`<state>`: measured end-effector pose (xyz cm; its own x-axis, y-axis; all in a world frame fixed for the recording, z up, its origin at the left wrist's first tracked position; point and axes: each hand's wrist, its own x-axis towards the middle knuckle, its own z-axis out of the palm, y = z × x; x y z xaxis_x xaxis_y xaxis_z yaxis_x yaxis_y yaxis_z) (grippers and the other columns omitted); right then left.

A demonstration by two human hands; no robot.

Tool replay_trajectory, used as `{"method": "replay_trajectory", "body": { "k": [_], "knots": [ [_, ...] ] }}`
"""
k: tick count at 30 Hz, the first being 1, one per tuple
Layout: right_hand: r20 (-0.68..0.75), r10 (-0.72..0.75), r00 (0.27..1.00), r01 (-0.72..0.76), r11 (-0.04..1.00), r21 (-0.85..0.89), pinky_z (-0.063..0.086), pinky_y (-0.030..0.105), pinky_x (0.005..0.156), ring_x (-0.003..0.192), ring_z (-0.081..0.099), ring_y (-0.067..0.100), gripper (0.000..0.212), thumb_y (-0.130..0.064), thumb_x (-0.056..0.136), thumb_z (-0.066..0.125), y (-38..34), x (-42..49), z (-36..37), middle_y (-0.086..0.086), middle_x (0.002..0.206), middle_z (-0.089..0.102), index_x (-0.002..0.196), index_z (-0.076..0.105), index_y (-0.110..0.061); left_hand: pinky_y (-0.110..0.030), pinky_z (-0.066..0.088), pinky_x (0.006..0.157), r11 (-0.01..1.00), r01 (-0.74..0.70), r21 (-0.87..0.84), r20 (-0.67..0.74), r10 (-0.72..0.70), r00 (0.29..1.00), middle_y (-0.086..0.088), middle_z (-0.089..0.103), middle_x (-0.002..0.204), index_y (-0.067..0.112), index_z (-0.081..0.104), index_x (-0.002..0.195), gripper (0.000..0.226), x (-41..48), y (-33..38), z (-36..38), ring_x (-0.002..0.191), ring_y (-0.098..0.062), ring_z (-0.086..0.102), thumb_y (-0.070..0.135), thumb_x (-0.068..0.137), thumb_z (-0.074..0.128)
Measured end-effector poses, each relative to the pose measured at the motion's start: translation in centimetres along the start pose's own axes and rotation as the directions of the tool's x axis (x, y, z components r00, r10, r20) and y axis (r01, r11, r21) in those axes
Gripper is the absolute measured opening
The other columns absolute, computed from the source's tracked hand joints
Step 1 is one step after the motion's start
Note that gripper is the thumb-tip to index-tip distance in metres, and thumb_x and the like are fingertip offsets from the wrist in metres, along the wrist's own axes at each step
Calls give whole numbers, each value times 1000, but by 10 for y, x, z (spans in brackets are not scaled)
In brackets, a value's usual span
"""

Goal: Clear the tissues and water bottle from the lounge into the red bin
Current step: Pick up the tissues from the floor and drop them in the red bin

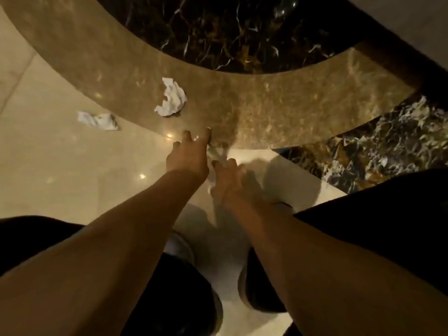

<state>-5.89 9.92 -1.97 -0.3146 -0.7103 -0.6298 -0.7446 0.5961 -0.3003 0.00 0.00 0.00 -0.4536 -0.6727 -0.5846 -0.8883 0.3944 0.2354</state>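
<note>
I look straight down at a polished marble floor. A crumpled white tissue (171,98) lies on the curved brown marble band (291,105). A second crumpled tissue (98,120) lies left of it on the cream floor. Both of my arms reach down together. My left hand (190,155) has its fingers spread at the band's near edge. My right hand (229,181) sits just beside it, blurred. Bits of a third white tissue (213,153) show between and under the two hands; whether either hand grips it is hidden. No water bottle or red bin is in view.
Black veined marble (237,32) fills the floor beyond the band, and more dark marble (378,151) lies at the right. My dark shoes (259,287) and dark-clothed knees frame the bottom of the view. Ceiling lights reflect off the cream floor (48,166).
</note>
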Motion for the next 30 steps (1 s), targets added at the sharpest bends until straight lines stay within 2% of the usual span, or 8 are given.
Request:
{"method": "replay_trajectory", "body": {
  "k": [4, 8, 11, 14, 16, 22, 25, 30],
  "knots": [
    [-13, -2, 1000, 0, 988, -156, 38, 48, 100, 117, 42, 36, 43, -26, 98, 16, 12, 23, 69, 18, 136, 35, 131, 42, -15, -45, 48, 81, 997, 18, 71, 149, -29, 988, -13, 13, 153, 43, 16, 146, 108, 44, -18, 56, 121, -45, 41, 14, 68, 83],
    [-39, -95, 995, 81, 958, -276, 35, 46, 97, 120, 36, 39, 34, -12, 97, 26, 23, 41, 97, 24, 134, 34, 131, 29, -11, -45, 43, 80, 971, -101, 218, 145, 70, 987, -15, 26, 140, 33, 29, 140, 79, 72, -14, 78, 117, -42, 39, 14, 76, 72],
    [42, 31, 999, -33, 999, 40, 41, 39, 91, 116, 44, 34, 30, -17, 98, 42, 27, 57, 87, 20, 127, 48, 126, 47, -9, -46, 46, 83, 957, -126, 259, 135, 94, 986, -19, 35, 132, 16, 41, 135, 60, 83, -17, 79, 114, -45, 44, 3, 81, 64],
    [-17, 142, 990, -123, 905, 408, 42, 34, 81, 109, 53, 36, 26, -13, 96, 46, 30, 60, 65, 22, 117, 58, 118, 55, 0, -42, 48, 91, 948, -192, 252, 245, 130, 961, -21, 52, 123, 3, 55, 122, 43, 87, -21, 78, 112, -40, 54, 5, 80, 65],
    [-85, 154, 984, -87, 849, 522, 42, 33, 80, 105, 58, 35, 24, -13, 93, 52, 27, 60, 42, 21, 112, 64, 112, 61, -1, -39, 48, 85, 949, -237, 208, 237, 186, 953, -21, 60, 115, 2, 61, 110, 32, 81, -12, 64, 109, -37, 57, 10, 79, 64],
    [-165, 294, 941, -160, 821, 549, 43, 35, 81, 101, 59, 37, 33, -24, 91, 45, 5, 18, -76, 20, 113, 64, 105, 66, -4, -40, 52, 81, 957, -266, 115, -9, 268, 963, -18, 62, 110, 8, 59, 111, 34, 27, 43, -54, 100, -36, 60, 17, 79, 66],
    [-196, 367, 909, -195, 792, 578, 37, 35, 70, 79, 52, 29, 44, -48, 88, 40, -12, -60, -163, 9, 88, 56, 95, 64, -12, -34, 51, 77, 965, -247, 89, -22, 250, 968, -9, 59, 101, 7, 63, 106, 24, -38, 75, -140, 89, -25, 57, 21, 86, 62],
    [-303, 439, 846, -145, 736, 661, 34, 29, 65, 73, 51, 21, 43, -36, 102, 28, -45, -229, -318, 6, 84, 49, 84, 56, -10, -40, 48, 77, 966, -248, 67, -32, 250, 968, -21, 53, 110, 1, 48, 111, 20, -178, 155, -300, 95, -35, 55, 3, 91, 46]
  ]
}}
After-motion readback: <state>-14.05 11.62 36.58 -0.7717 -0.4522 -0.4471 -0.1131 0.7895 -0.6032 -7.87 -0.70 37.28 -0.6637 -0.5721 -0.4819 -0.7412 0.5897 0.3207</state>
